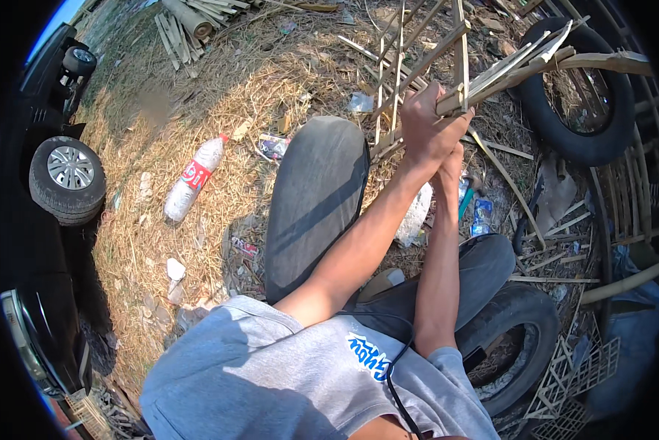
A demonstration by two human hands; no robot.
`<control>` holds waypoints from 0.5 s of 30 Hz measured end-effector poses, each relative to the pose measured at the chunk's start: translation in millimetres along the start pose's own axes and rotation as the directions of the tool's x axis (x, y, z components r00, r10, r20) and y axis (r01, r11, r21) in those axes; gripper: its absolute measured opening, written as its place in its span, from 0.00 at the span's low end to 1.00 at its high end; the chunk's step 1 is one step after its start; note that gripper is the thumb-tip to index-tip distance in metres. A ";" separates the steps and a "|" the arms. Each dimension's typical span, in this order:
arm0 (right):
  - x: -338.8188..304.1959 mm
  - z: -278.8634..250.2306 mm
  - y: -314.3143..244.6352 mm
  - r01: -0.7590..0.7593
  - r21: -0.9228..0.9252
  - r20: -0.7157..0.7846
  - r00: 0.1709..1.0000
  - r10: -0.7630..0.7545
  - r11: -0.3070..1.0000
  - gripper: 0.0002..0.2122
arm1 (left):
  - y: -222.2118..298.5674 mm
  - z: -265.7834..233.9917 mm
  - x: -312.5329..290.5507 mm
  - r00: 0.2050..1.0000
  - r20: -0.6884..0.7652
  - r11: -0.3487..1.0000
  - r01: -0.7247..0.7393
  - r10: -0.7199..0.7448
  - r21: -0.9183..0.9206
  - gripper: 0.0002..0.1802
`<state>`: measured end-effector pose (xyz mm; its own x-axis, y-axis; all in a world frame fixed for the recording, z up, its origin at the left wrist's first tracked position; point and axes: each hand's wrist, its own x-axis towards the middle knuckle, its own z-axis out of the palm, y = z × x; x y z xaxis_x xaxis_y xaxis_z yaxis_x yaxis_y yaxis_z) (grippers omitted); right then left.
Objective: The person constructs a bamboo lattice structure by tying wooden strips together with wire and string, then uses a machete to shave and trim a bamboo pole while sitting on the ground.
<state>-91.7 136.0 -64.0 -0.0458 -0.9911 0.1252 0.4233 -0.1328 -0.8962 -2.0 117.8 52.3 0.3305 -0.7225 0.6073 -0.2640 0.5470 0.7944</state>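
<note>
My left hand (428, 126) is closed around the end of a bamboo lattice frame (458, 55), where its thin slats meet a split bamboo piece (520, 75). My right hand (452, 155) is pressed up close beneath the left, closed at the same joint and mostly hidden behind it. The split bamboo runs off to the right, its far end splayed into loose strips. The frame stands beyond my raised left knee (318, 191). A tool with a teal handle (465, 203) lies on the ground just below my hands, beside a small blue packet (481, 218).
A plastic bottle with a red label (194, 178) lies on dry straw at left. A dark vehicle's wheel (68, 178) stands at far left. One tire (623, 110) lies at upper right, another (546, 323) near my right leg. Bamboo pieces (190, 33) are heaped at the back.
</note>
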 end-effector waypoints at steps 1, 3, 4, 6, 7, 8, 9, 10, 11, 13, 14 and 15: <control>-0.2 -1.0 -3.6 0.017 0.028 0.014 1.000 -0.018 0.999 0.13 | 0.6 1.2 -1.6 0.999 0.027 0.999 0.044 -0.044 0.009 0.18; -1.0 -0.5 -8.6 0.051 0.004 -0.023 0.998 -0.051 0.999 0.10 | 0.0 4.1 -0.2 0.999 -0.039 0.998 -0.019 0.021 0.057 0.18; -1.0 0.7 -10.8 0.042 -0.007 -0.012 0.999 -0.042 0.999 0.10 | -0.7 7.2 0.0 0.992 -0.085 0.991 -0.081 0.090 0.106 0.19; -0.2 2.6 -16.0 0.086 -0.087 -0.110 0.989 -0.096 0.992 0.09 | -3.7 11.6 1.7 0.993 -0.109 0.998 -0.033 0.039 0.061 0.20; -1.5 0.5 -19.6 0.090 -0.119 -0.089 0.991 -0.101 0.989 0.10 | -0.3 11.7 4.8 0.993 -0.099 0.996 -0.055 0.061 0.065 0.21; -2.6 -1.6 -23.3 0.094 -0.152 -0.068 0.992 -0.105 0.984 0.11 | 3.1 11.2 7.3 0.993 -0.088 0.995 -0.077 0.083 0.069 0.21; -3.9 -3.3 -26.3 0.106 -0.183 -0.086 0.989 -0.123 0.977 0.12 | 7.1 10.1 8.0 0.992 -0.080 0.993 -0.087 0.094 0.077 0.23; -4.3 -2.9 -29.2 0.123 -0.213 -0.103 0.984 -0.148 0.969 0.12 | 6.8 12.1 7.9 0.992 -0.090 0.994 -0.084 0.091 0.076 0.23; -6.6 -1.9 -31.0 0.136 -0.211 -0.080 0.985 -0.156 0.968 0.14 | 7.6 16.0 8.2 0.992 -0.106 0.995 -0.066 0.075 0.080 0.23; -2.8 0.4 -30.7 0.083 -0.311 -0.122 0.984 -0.127 0.947 0.14 | 8.5 22.3 8.4 0.992 -0.126 0.995 0.005 0.008 0.101 0.22; -3.1 1.2 -29.2 0.072 -0.350 -0.138 0.982 -0.128 0.934 0.14 | 6.7 22.6 8.2 0.992 -0.126 0.995 0.011 0.001 0.096 0.22; -3.0 2.5 -26.9 0.059 -0.386 -0.151 0.981 -0.126 0.920 0.14 | 3.3 21.4 9.2 0.990 -0.141 0.994 0.015 0.000 0.106 0.22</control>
<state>-100.7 142.5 -39.2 -0.2345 -0.9569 0.1714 0.0374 -0.1850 -0.9820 -19.2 103.9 60.3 0.4553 -0.6552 0.6029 -0.3532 0.4887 0.7978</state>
